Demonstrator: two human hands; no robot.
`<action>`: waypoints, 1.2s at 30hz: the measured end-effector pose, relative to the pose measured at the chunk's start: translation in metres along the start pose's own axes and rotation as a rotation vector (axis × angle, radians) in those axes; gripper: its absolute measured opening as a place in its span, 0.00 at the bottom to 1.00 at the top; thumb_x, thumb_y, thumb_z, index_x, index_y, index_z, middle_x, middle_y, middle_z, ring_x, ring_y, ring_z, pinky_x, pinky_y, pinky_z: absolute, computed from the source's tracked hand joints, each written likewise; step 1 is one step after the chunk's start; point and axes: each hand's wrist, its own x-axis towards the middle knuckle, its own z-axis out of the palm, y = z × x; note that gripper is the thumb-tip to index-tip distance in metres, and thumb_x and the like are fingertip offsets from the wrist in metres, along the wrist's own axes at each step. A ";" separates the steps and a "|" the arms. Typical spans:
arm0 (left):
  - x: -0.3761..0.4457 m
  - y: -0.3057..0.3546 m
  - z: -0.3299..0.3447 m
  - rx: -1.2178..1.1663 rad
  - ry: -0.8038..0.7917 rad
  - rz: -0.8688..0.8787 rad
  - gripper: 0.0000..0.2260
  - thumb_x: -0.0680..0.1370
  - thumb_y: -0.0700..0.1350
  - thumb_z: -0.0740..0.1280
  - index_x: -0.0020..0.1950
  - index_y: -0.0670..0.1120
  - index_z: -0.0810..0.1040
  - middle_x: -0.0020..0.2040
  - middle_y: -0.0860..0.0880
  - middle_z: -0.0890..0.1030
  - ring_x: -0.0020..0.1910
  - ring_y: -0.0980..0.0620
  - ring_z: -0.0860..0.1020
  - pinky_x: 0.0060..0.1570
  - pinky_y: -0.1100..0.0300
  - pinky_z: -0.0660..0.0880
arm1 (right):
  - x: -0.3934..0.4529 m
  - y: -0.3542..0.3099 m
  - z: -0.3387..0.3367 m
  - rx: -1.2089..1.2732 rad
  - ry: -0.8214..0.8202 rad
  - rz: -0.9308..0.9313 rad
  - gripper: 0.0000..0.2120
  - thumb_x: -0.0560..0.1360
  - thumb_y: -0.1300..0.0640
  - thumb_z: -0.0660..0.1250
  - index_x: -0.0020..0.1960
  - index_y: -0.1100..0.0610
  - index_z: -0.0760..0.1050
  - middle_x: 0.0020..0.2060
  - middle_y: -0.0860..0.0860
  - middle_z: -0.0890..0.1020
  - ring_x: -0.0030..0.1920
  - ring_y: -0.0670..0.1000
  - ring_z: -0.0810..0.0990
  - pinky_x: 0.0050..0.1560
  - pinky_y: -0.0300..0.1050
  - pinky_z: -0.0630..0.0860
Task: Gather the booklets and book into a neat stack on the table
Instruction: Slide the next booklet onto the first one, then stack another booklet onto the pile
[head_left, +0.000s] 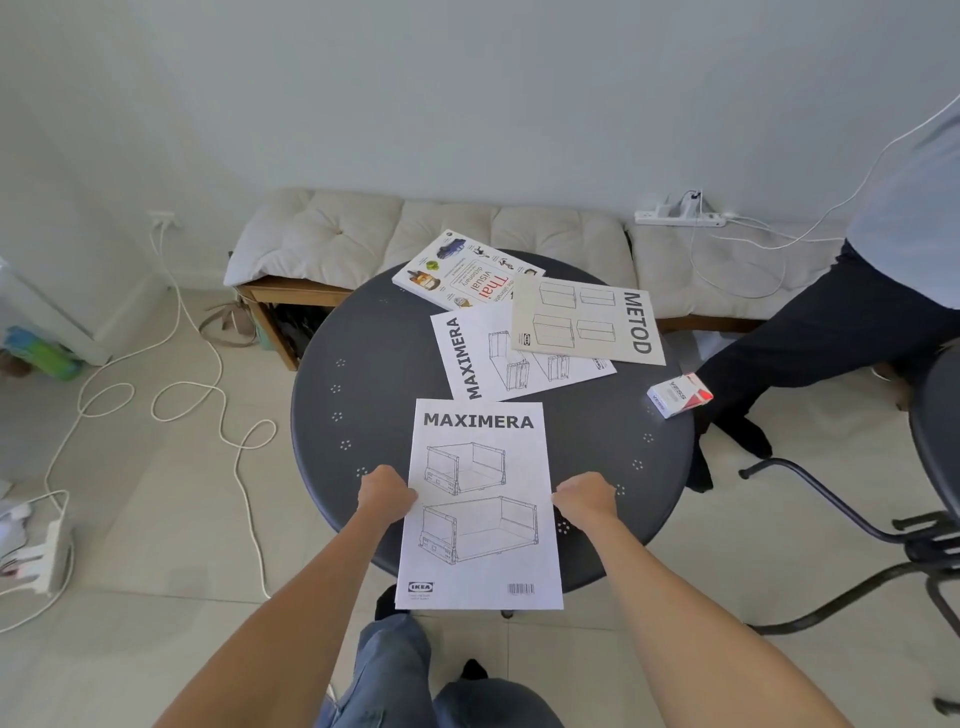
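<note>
Right, left hand (387, 496) and right hand (587, 500) pinch the near booklet (480, 501) by its side edges, squaring it as the stack base. Far right on the table (374, 395): second booklet (478, 358), METOD (587, 322) overlapping it, book (462, 273) farthest.

So I've got a dark round table (363, 415) here. Nearest me lies a white MAXIMERA booklet (480, 499), its bottom end hanging over the table edge. Further back there's a second MAXIMERA booklet (478, 358) lying at an angle, a beige METOD booklet (587, 319) overlapping it, and a Thai dictionary book (462, 273) partly under both. A small white-and-red box (679, 395) sits at the right rim.
</note>
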 end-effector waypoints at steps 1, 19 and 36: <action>0.003 0.004 -0.005 0.025 -0.006 0.003 0.10 0.75 0.41 0.66 0.50 0.36 0.81 0.40 0.45 0.78 0.40 0.47 0.75 0.40 0.59 0.74 | 0.003 -0.003 -0.003 0.000 -0.002 0.010 0.16 0.69 0.65 0.60 0.24 0.58 0.63 0.26 0.52 0.71 0.28 0.50 0.69 0.26 0.37 0.63; 0.133 0.201 -0.112 0.225 -0.024 0.403 0.11 0.78 0.46 0.62 0.48 0.37 0.75 0.47 0.44 0.78 0.53 0.46 0.74 0.51 0.59 0.70 | 0.087 -0.108 -0.073 0.865 -0.015 0.314 0.19 0.76 0.65 0.65 0.65 0.71 0.72 0.59 0.66 0.80 0.46 0.59 0.83 0.63 0.46 0.75; 0.282 0.354 -0.053 0.463 -0.084 0.669 0.23 0.78 0.46 0.64 0.70 0.39 0.67 0.69 0.41 0.69 0.69 0.42 0.67 0.65 0.52 0.66 | 0.190 -0.127 -0.077 1.403 0.053 0.615 0.15 0.77 0.62 0.65 0.62 0.67 0.74 0.58 0.61 0.81 0.55 0.55 0.82 0.60 0.47 0.79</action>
